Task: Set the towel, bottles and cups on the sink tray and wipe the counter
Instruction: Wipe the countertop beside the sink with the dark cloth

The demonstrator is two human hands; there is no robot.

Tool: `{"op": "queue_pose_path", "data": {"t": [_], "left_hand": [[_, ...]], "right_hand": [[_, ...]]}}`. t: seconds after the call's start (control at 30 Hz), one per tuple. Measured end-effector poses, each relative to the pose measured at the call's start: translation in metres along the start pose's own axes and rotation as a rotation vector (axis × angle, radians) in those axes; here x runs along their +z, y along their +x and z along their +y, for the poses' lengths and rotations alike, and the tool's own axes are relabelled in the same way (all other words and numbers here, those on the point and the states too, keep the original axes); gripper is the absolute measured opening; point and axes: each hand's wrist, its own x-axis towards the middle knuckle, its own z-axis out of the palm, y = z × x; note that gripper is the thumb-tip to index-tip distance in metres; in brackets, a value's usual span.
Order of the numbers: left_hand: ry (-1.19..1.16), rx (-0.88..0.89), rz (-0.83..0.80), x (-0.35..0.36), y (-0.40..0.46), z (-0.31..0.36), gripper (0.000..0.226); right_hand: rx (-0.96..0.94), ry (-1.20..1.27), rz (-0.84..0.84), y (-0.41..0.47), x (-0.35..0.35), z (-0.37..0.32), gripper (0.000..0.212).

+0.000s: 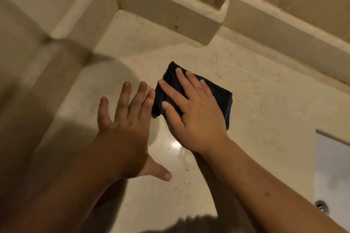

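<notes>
My right hand (191, 117) lies flat on a dark folded towel (217, 96), palm down, fingers (189, 79) spread across the cloth and pressing it onto the pale stone worktop (265, 111) — no pinch, just a flat, open grip with the thumb resting at the towel's near-left edge. The towel sits near the back of the worktop, not far from the raised tiled ledge (170, 11) along the wall, and its right part sticks out bare from under my hand. My left hand (125, 130) is just beside it, fingers splayed wide, holding nothing; its index finger comes right up to the towel's left edge — whether it touches I cannot tell. At the far right the white sink basin (331, 166) shows, with a metal fitting (322, 207) at its lower edge.
</notes>
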Motion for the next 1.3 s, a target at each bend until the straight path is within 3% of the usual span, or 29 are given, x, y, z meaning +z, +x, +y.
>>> {"op": "queue_pose_path", "data": {"t": [0.13,0.3,0.43,0.6,0.7,0.77,0.83,0.9,1.0,1.07,1.13,1.2,1.3], "left_hand": [[-0.004,0.02,-0.014,0.001,0.001,-0.002,0.171],[-0.026,0.017,-0.02,0.0,0.002,-0.002,0.175],[-0.031,0.02,-0.031,-0.002,0.002,-0.002,0.175],[-0.002,0.039,-0.078,-0.01,-0.001,-0.002,0.173],[-0.054,0.116,-0.075,-0.014,-0.015,-0.008,0.169],[-0.098,0.148,-0.087,-0.012,-0.03,-0.01,0.172],[-0.11,0.155,-0.121,-0.004,-0.047,-0.005,0.176],[-0.087,0.138,-0.146,0.009,-0.06,0.003,0.179],[-0.049,0.12,-0.09,0.025,-0.069,0.007,0.179],[-0.023,0.136,-0.045,0.032,-0.07,0.006,0.174],[0.004,0.142,0.006,0.036,-0.069,0.005,0.157],[-0.006,0.135,0.001,0.038,-0.067,0.004,0.174],[0.016,0.131,0.033,0.041,-0.066,0.004,0.18]], "right_hand": [[0.121,-0.008,0.007,-0.008,-0.012,0.036,0.053],[0.435,0.021,0.083,-0.082,-0.024,0.092,0.051],[0.613,0.138,0.144,-0.141,-0.023,0.078,0.046],[0.546,0.569,0.05,-0.185,-0.043,-0.006,0.03],[0.44,0.956,-0.1,-0.175,-0.08,-0.021,0.031],[0.423,1.041,-0.134,-0.167,-0.091,-0.018,0.03],[0.445,0.876,-0.016,-0.163,-0.087,-0.02,0.038],[0.408,0.542,0.095,-0.16,-0.066,-0.038,0.049],[0.415,0.229,0.093,-0.151,-0.017,-0.078,0.053],[0.357,0.161,0.104,-0.137,0.004,-0.092,0.048],[0.163,0.213,0.084,-0.122,0.013,-0.09,0.052],[0.022,0.273,0.064,-0.11,0.013,-0.079,0.057],[-0.022,0.189,0.097,-0.098,0.011,-0.06,0.037]]}}
